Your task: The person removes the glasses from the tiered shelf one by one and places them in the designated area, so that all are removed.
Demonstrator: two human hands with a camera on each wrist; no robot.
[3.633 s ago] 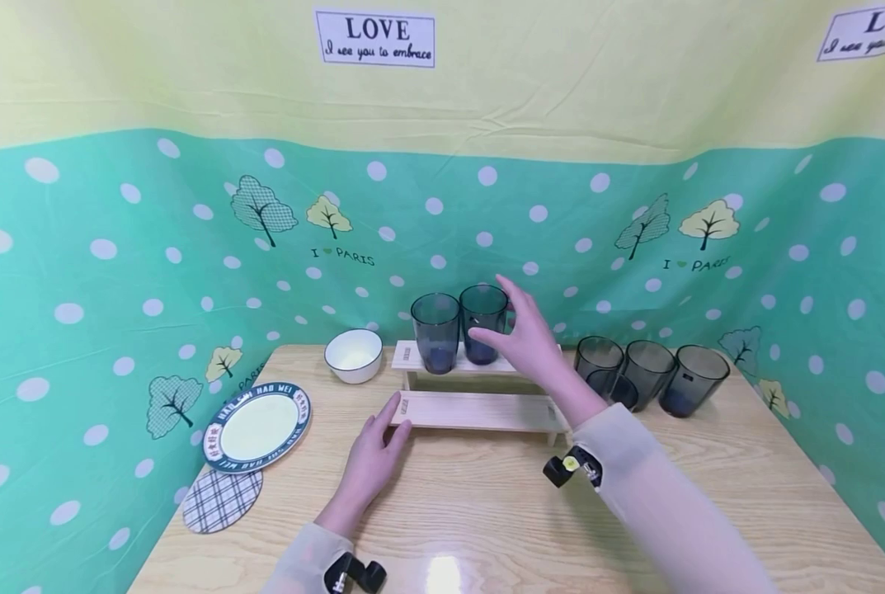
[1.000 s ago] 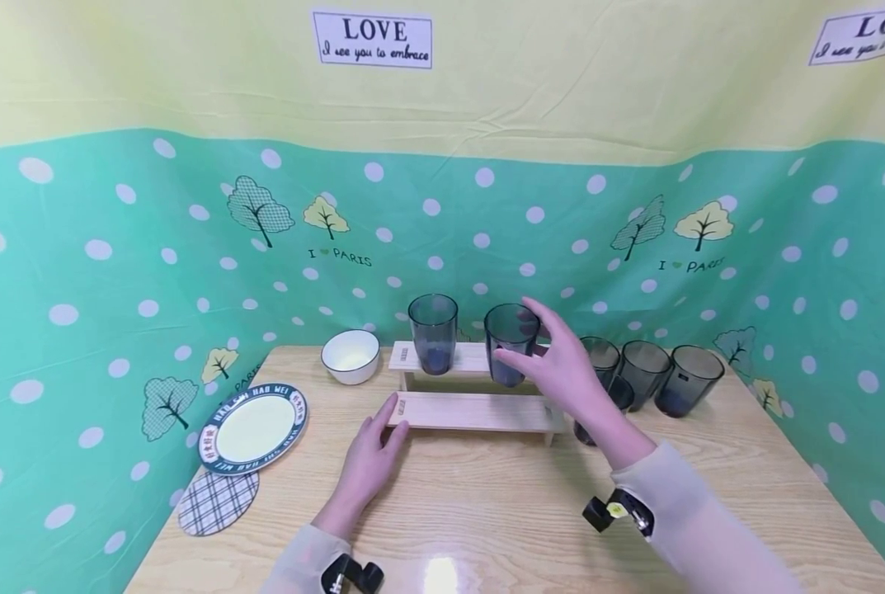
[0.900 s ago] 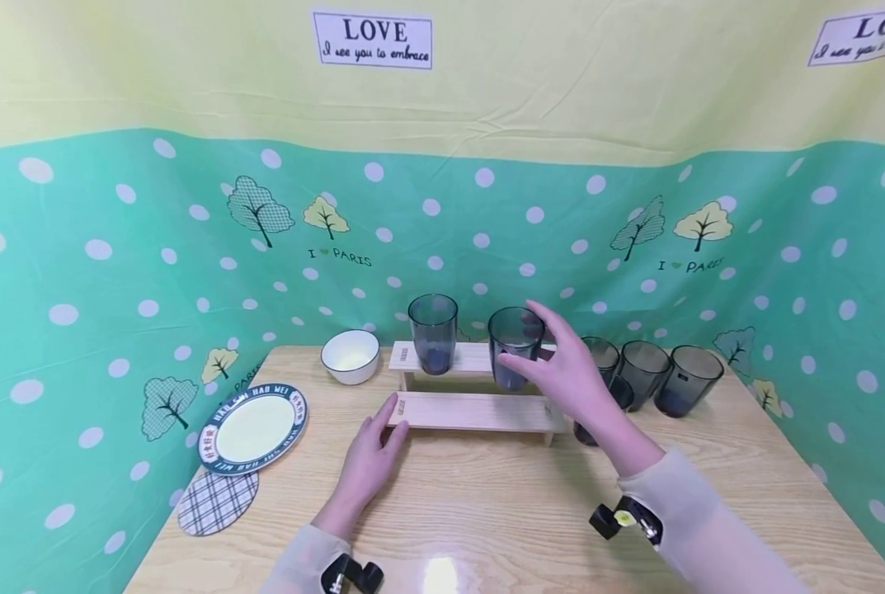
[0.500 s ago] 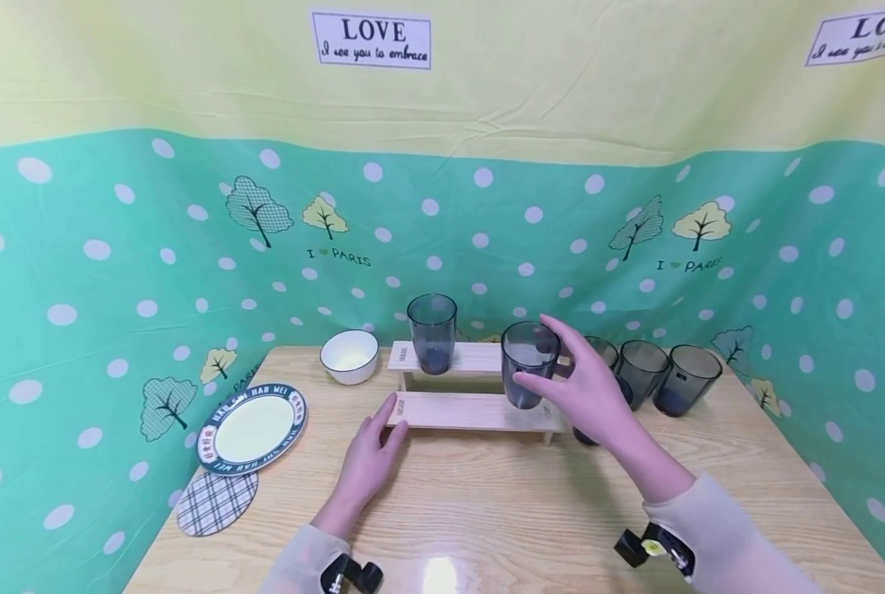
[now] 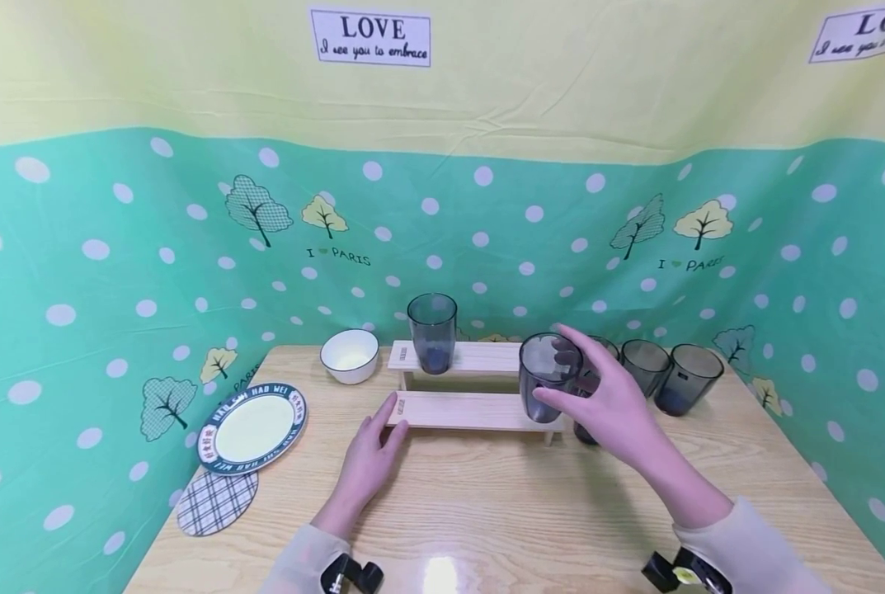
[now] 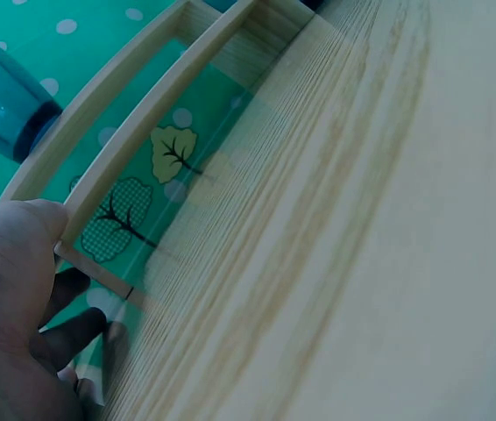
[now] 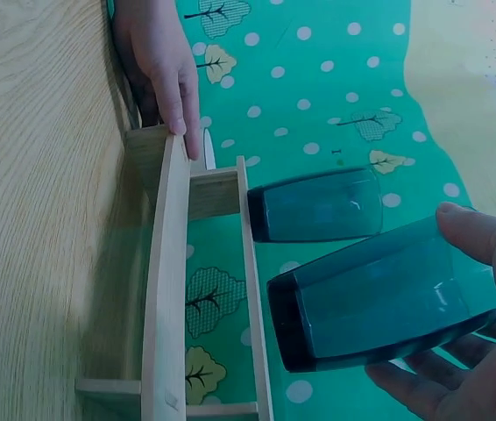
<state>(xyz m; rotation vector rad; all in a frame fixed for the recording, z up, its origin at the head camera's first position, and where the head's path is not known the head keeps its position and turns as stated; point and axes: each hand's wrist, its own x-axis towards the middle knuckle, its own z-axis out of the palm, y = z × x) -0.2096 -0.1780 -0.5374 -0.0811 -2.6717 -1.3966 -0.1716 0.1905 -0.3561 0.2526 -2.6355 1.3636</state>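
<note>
My right hand [image 5: 570,373] grips a dark tinted glass [image 5: 548,375] upright, just above the right end of the lower step of a two-step wooden rack [image 5: 460,410]. The right wrist view shows that held glass [image 7: 379,303] between thumb and fingers [image 7: 485,250], clear of the rack [image 7: 171,289]. A second tinted glass [image 5: 432,332] stands on the left of the upper step. My left hand [image 5: 397,417] lies with straight fingers against the left end of the lower step; in the left wrist view the left hand [image 6: 11,324] touches the rack's corner [image 6: 99,263].
Several more tinted glasses [image 5: 690,378] stand in a group right of the rack, some hidden behind my right hand. A white bowl [image 5: 350,355], a rimmed plate [image 5: 252,427] and a plaid coaster [image 5: 218,501] sit at the left of the wooden table [image 5: 501,511]. A cloth backdrop closes in three sides.
My right hand took the right-hand glass off the upper step and carried it right and down, towards the lower step's right end. The left hand has stayed put.
</note>
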